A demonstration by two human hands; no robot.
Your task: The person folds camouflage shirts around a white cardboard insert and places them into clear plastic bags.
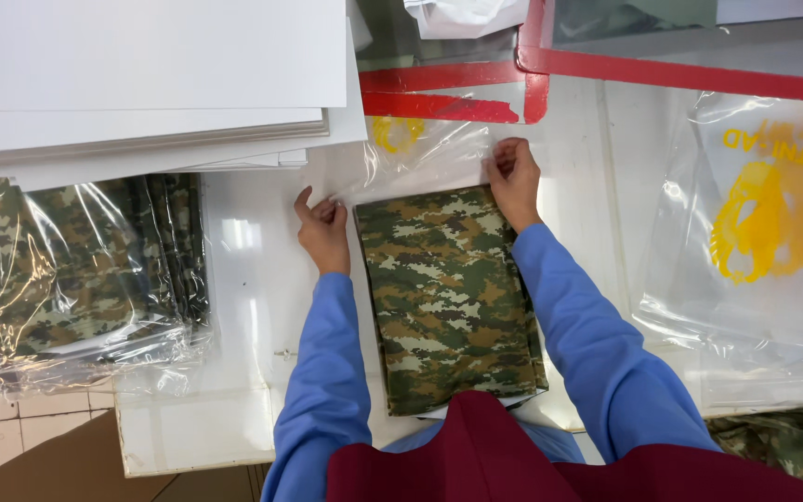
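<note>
Both the left hand (324,228) and right hand (514,178) pinch the slippery clear bag's (429,153) mouth at its edges, over the soft, limp folded camouflage garment (448,297).

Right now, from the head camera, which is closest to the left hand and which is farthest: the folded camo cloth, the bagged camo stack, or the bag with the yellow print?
1. Folded camo cloth, right beside the left hand.
2. Bagged camo stack, far left.
3. Bag with yellow print, far right.

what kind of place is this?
Probably a garment packing station. Both hands, left hand and right hand, hold a clear bag at a folded camouflage cloth. A bagged cloth pile and white card sheets lie nearby.
</note>
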